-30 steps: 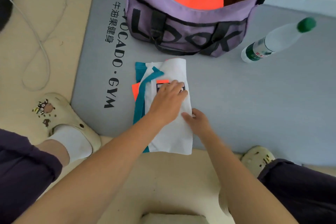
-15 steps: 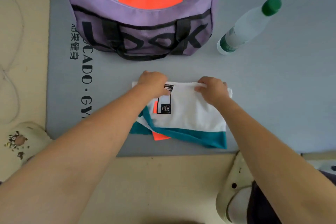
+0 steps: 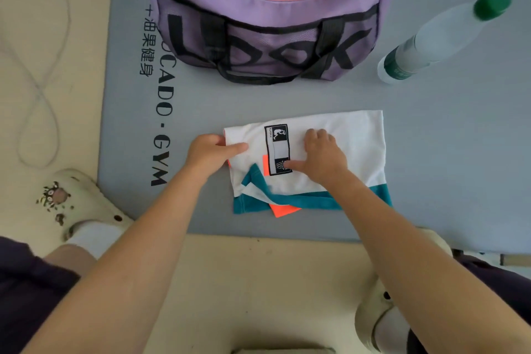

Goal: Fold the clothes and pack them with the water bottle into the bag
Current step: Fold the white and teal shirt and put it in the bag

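Observation:
A folded white garment (image 3: 353, 138) with teal trim, an orange patch and a black logo label lies on the grey gym mat (image 3: 201, 100). My left hand (image 3: 211, 152) pinches the garment's left edge, thumb on top and fingers curled under. My right hand (image 3: 323, 154) presses flat on its middle, next to the label. Behind it stands the open purple bag (image 3: 267, 37) with orange and white clothing inside. A clear water bottle (image 3: 439, 37) with a green cap lies on the mat to the bag's right.
The mat's front edge runs just below the garment, with beige floor beyond it. My cream clogs (image 3: 83, 204) sit at the left and lower right. A thin white cable (image 3: 37, 89) loops over the floor at the left.
The garment went from lying lengthwise to lying crosswise on the mat. My left hand shifted to its left edge and my right hand to its middle.

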`<state>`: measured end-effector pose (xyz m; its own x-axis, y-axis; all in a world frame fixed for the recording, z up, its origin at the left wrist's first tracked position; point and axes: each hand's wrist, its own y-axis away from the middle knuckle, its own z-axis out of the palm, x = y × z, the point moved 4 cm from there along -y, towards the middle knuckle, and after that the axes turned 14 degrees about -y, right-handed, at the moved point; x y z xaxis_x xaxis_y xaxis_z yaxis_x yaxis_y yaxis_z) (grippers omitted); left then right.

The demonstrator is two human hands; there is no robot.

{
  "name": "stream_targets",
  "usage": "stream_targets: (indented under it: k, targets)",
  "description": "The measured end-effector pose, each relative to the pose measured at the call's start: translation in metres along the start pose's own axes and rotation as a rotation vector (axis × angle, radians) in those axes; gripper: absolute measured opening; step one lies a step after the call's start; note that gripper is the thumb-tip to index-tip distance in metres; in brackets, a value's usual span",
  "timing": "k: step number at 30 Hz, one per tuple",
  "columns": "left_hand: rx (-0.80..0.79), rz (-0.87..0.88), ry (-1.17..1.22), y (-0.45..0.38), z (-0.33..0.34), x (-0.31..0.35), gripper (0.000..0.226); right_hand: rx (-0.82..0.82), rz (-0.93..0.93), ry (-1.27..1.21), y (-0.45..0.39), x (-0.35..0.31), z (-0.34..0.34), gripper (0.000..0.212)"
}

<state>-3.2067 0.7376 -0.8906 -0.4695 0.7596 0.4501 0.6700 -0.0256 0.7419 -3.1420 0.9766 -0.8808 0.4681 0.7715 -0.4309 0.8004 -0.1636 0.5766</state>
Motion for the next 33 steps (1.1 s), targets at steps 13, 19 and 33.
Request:
stream_targets:
  k: [13, 19, 33]
  targets:
    - [0.045, -0.002, 0.238, 0.016, 0.017, -0.008, 0.016, -0.451, 0.075, -0.832, 0.052, -0.053, 0.051, 0.021]
    - [0.010, -0.024, 0.156, 0.023, 0.030, -0.015, 0.009, -0.372, 0.185, -0.661, 0.065, -0.013, 0.043, 0.023]
    - [0.477, 0.702, -1.007, 0.066, 0.099, 0.056, 0.059, 0.370, 0.497, -0.503, 0.087, 0.131, -0.023, 0.039]
